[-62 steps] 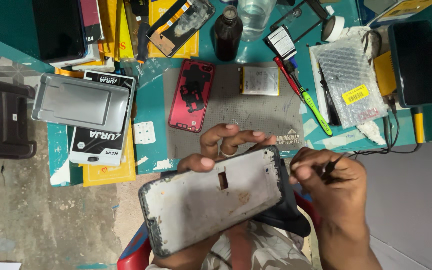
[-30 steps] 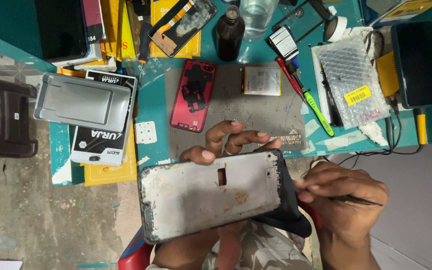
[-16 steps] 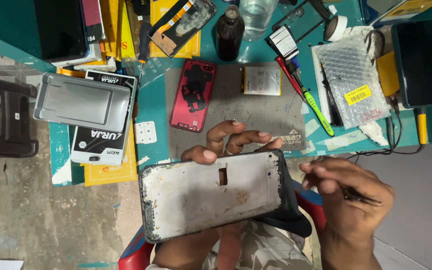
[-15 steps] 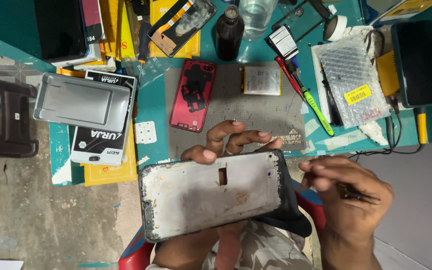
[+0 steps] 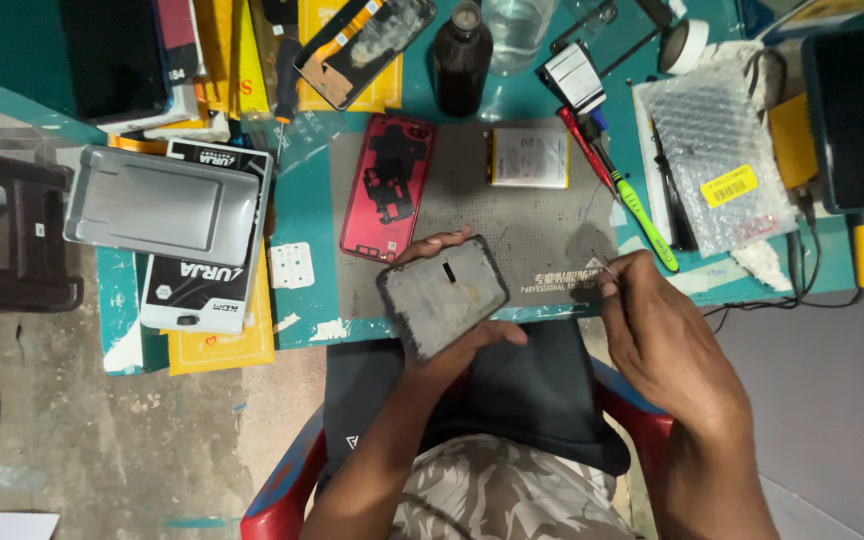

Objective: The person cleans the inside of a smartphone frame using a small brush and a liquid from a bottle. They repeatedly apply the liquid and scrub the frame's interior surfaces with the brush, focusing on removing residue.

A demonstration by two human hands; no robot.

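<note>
While the left hand (image 5: 452,345) grips the grey phone panel (image 5: 442,297) over the mat's (image 5: 542,230) near edge, the right hand (image 5: 657,340) pinches thin tweezers (image 5: 602,265) beside it; cleaning seems underway, and precise tip placement comes next.

My one camera sits on my head and looks almost straight down, close over the grey mat (image 5: 532,215) at the table's near edge; my lap and red chair (image 5: 282,490) fill the frame below that mat.
</note>
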